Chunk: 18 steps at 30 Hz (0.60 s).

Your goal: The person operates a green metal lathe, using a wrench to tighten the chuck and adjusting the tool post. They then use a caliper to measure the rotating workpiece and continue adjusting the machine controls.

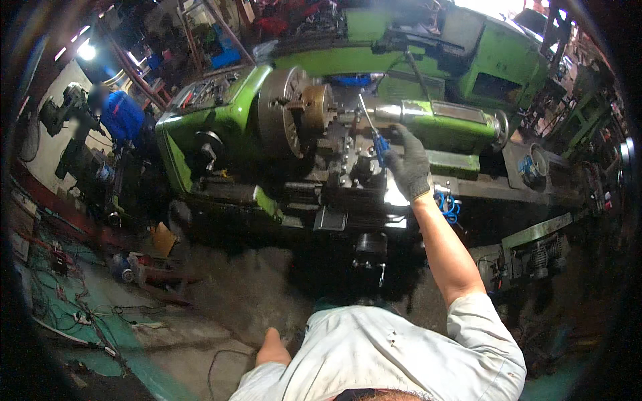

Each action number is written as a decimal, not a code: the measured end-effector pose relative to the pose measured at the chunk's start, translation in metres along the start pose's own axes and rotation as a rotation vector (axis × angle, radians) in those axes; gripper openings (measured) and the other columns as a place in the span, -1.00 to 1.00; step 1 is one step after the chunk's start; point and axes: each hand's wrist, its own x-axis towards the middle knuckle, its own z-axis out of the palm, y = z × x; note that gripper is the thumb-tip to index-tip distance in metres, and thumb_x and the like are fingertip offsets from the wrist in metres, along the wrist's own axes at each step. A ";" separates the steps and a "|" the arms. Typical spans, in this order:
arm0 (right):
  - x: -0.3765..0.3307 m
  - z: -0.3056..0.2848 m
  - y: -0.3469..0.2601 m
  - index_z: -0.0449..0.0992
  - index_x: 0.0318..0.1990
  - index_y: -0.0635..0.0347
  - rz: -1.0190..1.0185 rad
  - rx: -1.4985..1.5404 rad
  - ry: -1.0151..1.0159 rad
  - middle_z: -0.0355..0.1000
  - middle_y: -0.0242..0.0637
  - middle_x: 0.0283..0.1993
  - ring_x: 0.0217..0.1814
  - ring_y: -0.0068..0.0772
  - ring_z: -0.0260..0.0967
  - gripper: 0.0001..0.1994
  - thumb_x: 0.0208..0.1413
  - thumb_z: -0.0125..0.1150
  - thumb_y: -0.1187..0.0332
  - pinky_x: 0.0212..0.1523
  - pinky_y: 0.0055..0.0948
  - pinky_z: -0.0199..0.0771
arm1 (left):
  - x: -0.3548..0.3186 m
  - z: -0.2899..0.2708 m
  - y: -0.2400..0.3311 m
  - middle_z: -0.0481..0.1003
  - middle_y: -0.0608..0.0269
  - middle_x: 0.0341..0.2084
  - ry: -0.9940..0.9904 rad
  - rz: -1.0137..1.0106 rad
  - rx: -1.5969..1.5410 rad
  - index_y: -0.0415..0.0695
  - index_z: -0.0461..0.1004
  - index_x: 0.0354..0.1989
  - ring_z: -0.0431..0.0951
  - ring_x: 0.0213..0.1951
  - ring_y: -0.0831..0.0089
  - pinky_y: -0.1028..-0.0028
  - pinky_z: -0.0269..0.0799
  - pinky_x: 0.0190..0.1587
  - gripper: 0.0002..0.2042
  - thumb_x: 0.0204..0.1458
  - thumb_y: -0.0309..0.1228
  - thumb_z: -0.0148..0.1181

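One pale work shirt (388,354), ours, fills the near edge, short sleeves, below the green lathe (267,100) that serves as our landmark.

Left hand: out of view; only our bare left elbow (271,347) shows, well short of the lathe, so we cannot tell its state.

Right hand (409,167): in a dark grey knit glove, raised over the lathe's carriage, fingers wrapped tight round the blue handle of a screwdriver (373,130). The shaft slants up and left from the fist, its tip near the tailstock nose; we cannot tell what the tip touches.

Floor (227,294) in front of the lathe: grey and dusty, with loose cables (87,314) to the left over a green-painted patch.

Coiled blue hose (449,206): hanging at the lathe's front, just beside our right wrist.

Carriage and tool post (354,167): dark, oily metal at the lathe's middle, just left of the gloved hand.

Chuck (284,117): a large grey disc at the lathe's left end, with a brass-coloured round part (317,103) mounted on its face.

Tailstock (441,117): green, right of the chuck, just above the gloved hand.

Person in a blue jacket (122,115): standing well left of the lathe, near a white wall.

Second green machine (495,67): behind the lathe, upper right.
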 end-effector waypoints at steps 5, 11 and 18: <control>0.016 -0.013 -0.020 0.51 0.06 0.08 0.161 -0.538 -0.460 0.58 -0.05 -0.05 0.08 0.13 0.51 -0.40 -0.02 0.48 -0.12 0.09 -0.03 0.47 | 0.031 -0.019 -0.004 0.59 -0.12 0.06 -0.013 0.053 0.048 -0.06 0.58 0.15 0.59 0.11 -0.07 0.06 0.50 0.15 -0.62 0.27 -0.25 -0.04; 0.025 -0.005 0.018 0.49 0.11 0.00 0.369 -0.443 -0.432 0.59 0.02 -0.11 0.02 0.19 0.53 -0.58 0.17 0.34 0.06 0.01 0.07 0.49 | 0.085 -0.076 0.003 0.59 -0.12 0.07 0.063 0.204 0.167 -0.06 0.57 0.16 0.59 0.12 -0.06 0.06 0.50 0.15 -0.61 0.28 -0.25 -0.04; 0.028 -0.016 0.003 0.38 0.34 -0.09 0.247 -0.262 -0.462 0.58 -0.10 0.06 0.08 -0.05 0.56 -0.41 0.12 0.34 0.40 0.05 -0.15 0.58 | 0.116 -0.101 -0.008 0.59 -0.12 0.07 0.142 0.340 0.270 -0.05 0.57 0.17 0.59 0.12 -0.06 0.06 0.49 0.15 -0.61 0.28 -0.24 -0.05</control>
